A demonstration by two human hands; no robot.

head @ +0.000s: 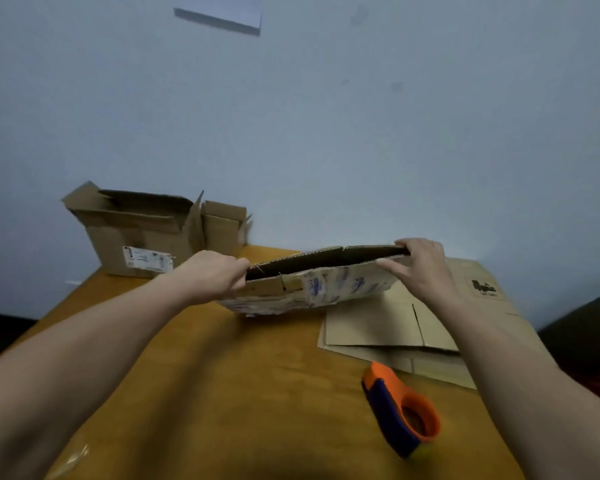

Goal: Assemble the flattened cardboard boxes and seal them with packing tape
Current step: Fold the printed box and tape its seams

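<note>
A flattened cardboard box (pixel 326 285), covered with old tape and labels, is held above the wooden table (pixel 222 375), its top edges slightly parted into a dark gap. My left hand (pixel 210 275) grips its left end with curled fingers. My right hand (pixel 420 268) pinches its right end, thumb on the near face and fingers over the top edge. An orange and blue tape dispenser (pixel 400 408) lies on the table near my right forearm.
Two flat cardboard sheets (pixel 388 327) lie stacked at the right of the table. An assembled open box (pixel 136 233) with a label and a smaller open box (pixel 224 225) stand at the back left against the pale wall. A dark object (pixel 589 341) sits beyond the table's right edge.
</note>
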